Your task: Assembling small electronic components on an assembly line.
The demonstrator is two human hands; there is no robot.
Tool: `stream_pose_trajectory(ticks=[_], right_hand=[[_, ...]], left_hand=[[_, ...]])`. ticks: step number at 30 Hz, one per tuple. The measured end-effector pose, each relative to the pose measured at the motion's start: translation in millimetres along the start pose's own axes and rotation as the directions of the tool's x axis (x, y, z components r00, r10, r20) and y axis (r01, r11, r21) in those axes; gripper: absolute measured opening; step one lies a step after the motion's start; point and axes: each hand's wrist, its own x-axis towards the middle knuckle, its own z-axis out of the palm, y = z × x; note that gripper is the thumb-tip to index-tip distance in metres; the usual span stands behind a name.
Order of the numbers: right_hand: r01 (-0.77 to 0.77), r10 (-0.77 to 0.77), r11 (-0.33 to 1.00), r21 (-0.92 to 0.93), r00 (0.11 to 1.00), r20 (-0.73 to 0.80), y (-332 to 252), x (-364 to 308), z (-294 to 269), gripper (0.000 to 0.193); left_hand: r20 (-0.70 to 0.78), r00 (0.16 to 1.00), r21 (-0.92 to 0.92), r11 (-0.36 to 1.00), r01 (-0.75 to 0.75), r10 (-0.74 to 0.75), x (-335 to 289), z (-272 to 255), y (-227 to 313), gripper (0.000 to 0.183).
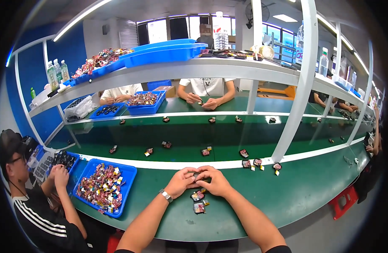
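Observation:
Over the green bench, my left hand and my right hand meet, fingers curled in. Between the fingertips they grip a small dark electronic part, mostly covered by the fingers. A silver watch is on my left wrist. Just below the hands lie two small black-edged electronic parts with red and silver faces and yellow tabs, the upper part close above the lower part.
To the left, a blue tray is heaped with small red and yellow pieces, beside a seated co-worker. Several parts lie on the sunken green belt beyond a white rail. A white post rises at right, supporting a shelf. Other people sit opposite.

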Motion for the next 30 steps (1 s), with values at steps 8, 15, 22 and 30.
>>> stream_pose_trajectory(ticks=[8,15,22,30], right_hand=[[0.047,-0.054,0.952,-0.303,0.998,-0.012,-12.0,-4.9,-2.2,0.011],[0.070,-0.089,0.983,-0.169,0.990,-0.105,-0.6,-2.1,6.6,0.012],[-0.066,0.100,0.951,0.301,0.990,-0.097,7.8,-0.4,13.2,0.012],[-0.139,0.163,0.903,0.406,0.986,-0.027,10.8,-0.1,10.8,0.015]], left_hand=[[0.006,1.000,0.016,1.000,-0.014,0.014,0.2,-1.2,-0.6,0.027],[0.016,0.999,-0.064,0.998,-0.027,0.028,0.5,-1.7,0.2,0.027],[-0.009,0.999,-0.009,0.999,-0.041,0.041,-0.6,-1.6,-1.7,0.017],[0.004,1.000,0.053,0.998,-0.018,0.017,-1.5,1.1,2.6,0.004]])
